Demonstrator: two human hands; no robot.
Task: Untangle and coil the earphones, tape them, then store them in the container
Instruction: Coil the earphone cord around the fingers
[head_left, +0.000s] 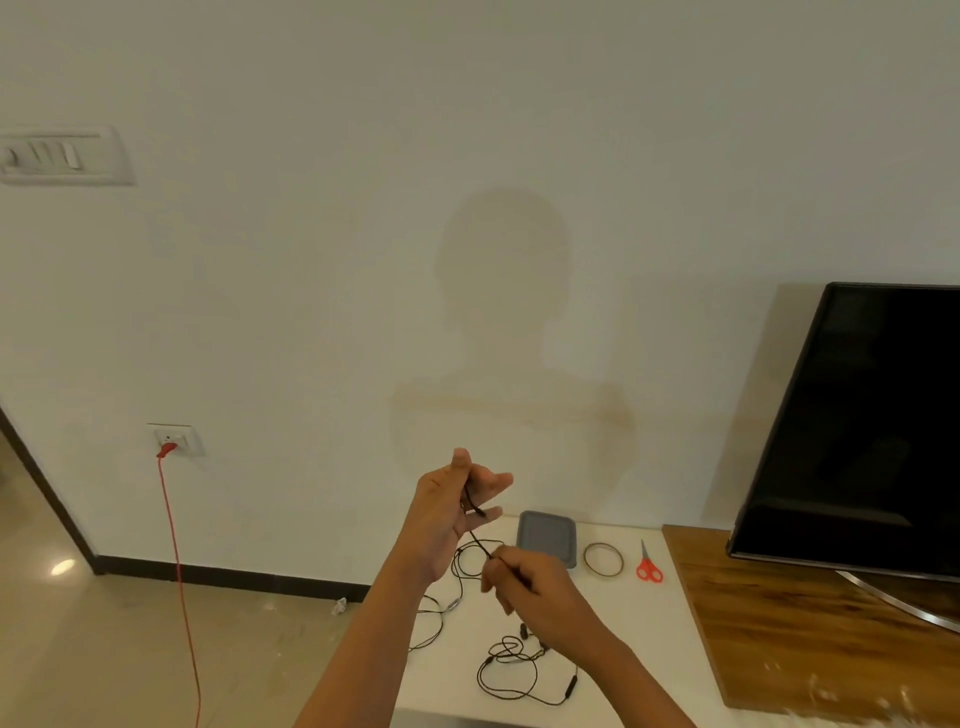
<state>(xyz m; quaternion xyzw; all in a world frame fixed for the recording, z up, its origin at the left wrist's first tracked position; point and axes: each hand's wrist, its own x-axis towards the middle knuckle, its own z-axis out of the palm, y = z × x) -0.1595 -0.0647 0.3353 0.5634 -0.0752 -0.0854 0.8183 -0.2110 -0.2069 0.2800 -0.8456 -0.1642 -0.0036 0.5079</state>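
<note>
Left hand fingers pinching the earphones cord up high; right hand fingers clenching round the same cord below, stretching it taut. Remaining cord lying looped on the bench, near side of the container. Risk: hard pulling tightening the loops into knots, or dragging slack off the bench.

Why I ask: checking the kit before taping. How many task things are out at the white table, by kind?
Earphone sets: 2, it seems: held earphones, lying earphones
Grey container: 1
Tape ring: 1
Red scissors: 1
Total: 5
</note>
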